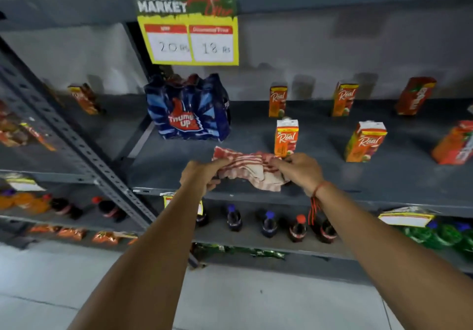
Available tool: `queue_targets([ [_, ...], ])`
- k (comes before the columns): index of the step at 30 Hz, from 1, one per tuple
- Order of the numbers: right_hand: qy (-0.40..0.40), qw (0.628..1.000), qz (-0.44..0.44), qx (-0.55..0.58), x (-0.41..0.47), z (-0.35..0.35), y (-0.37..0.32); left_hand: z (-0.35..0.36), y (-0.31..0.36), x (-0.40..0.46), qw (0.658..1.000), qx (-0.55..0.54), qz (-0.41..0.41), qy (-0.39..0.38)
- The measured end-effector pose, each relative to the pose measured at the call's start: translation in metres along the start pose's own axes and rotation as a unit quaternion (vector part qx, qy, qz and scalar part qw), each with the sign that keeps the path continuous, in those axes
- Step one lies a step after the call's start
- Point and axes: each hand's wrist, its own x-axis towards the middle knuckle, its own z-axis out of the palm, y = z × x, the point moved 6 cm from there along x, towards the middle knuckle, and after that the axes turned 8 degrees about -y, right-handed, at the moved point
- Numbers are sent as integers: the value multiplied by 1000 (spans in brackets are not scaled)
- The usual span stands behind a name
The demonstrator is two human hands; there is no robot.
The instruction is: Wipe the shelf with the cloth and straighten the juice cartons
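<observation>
A red-and-white striped cloth (245, 169) is stretched between both hands at the front of the grey shelf (384, 176). My left hand (202, 176) grips its left end and my right hand (299, 171) grips its right end. Several orange juice cartons stand scattered on the shelf: one (286, 137) just behind my right hand, another (364, 141) turned askew to the right, two at the back (277, 101) (344, 98), a red one (416, 95) tilted at the back right, and one (455, 142) leaning at the far right edge.
A blue shrink-wrapped pack of Thums Up bottles (189, 107) stands at the shelf's left. A yellow price sign (189, 25) hangs above it. A slanted metal upright (76, 145) runs down the left. Cola bottles (268, 223) line the lower shelf.
</observation>
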Motion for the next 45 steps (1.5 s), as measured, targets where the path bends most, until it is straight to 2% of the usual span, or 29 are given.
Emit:
queue_targets([
  [4,4,999,22,-32,7,13,-7,6,-2,10,999,29,-7,-30],
  [9,17,999,33,-31,2,15,-10,3,-2,4,999,31,4,-13],
  [14,22,997,47,57,-11,6,2,1,4,-22,999,41,34,8],
  [20,62,983,37,169,-53,-42,5,16,40,-80,995,16,93,-29],
  [26,119,964,-25,237,-127,-144,-22,53,114,-165,975,1,195,-110],
  [29,155,952,-70,256,-169,-203,-24,83,161,-215,957,16,246,-155],
  [33,209,928,-86,297,-224,-281,-22,131,217,-275,927,41,311,-205],
  [38,270,901,-130,314,-279,-370,-4,203,268,-337,891,49,369,-260],
  [42,318,886,-129,313,-305,-439,22,266,301,-383,861,38,395,-318],
  [45,348,875,-125,313,-318,-495,40,317,324,-408,851,19,400,-341],
])
